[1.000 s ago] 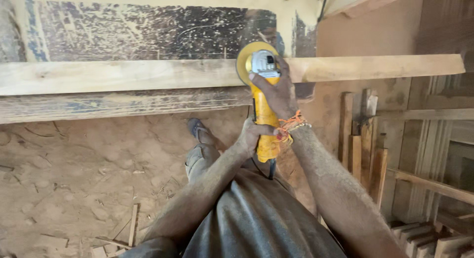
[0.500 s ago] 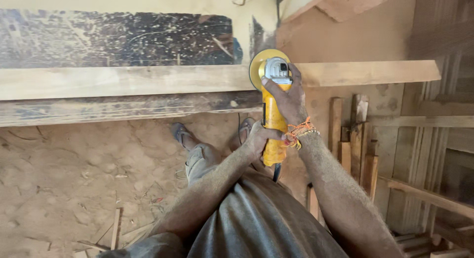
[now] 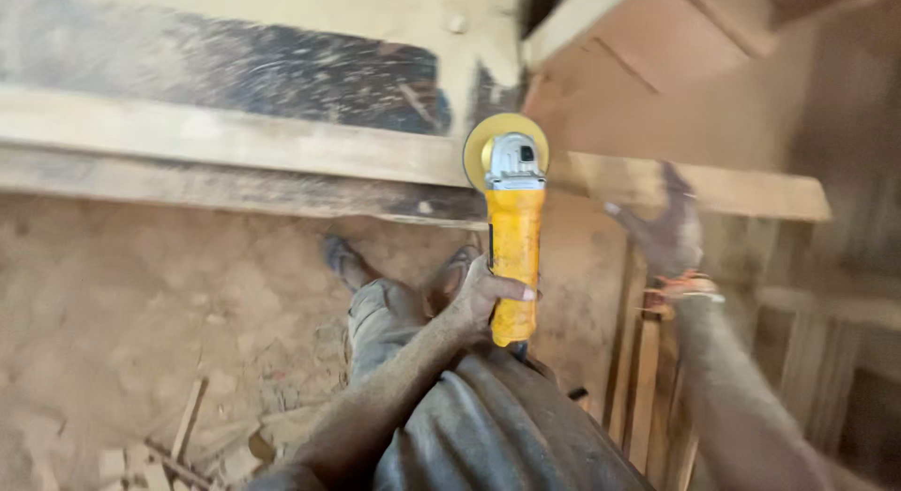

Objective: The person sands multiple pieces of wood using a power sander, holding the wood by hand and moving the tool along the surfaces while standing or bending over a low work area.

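Holding: the left hand [image 3: 481, 299] has its fingers wrapped tight round the back of the yellow grinder [image 3: 513, 252]; no other hand is on it.
Bench: long and dusty, it runs across the top [image 3: 235, 186].
Plank: it lies along the bench [image 3: 282, 144], and its right end sticks out past the edge.
Grinder: its round disc [image 3: 488, 134] sits at the plank's near edge. I cannot tell if it is touching the wood.
Right hand: it is off to the side [image 3: 671, 233], fingers spread wide, holding nothing, just by the plank's right end. It is blurry.
Risk, big: one hand may be too weak, so the grinder could kick or twist free if the disc bites.
Risk, middle: the feet [image 3: 343, 261] stand right below, so a dropped grinder could land on them.
Risk, small: the free hand could brush the disc if it comes close.
Boxes or tubs: none that I can see.
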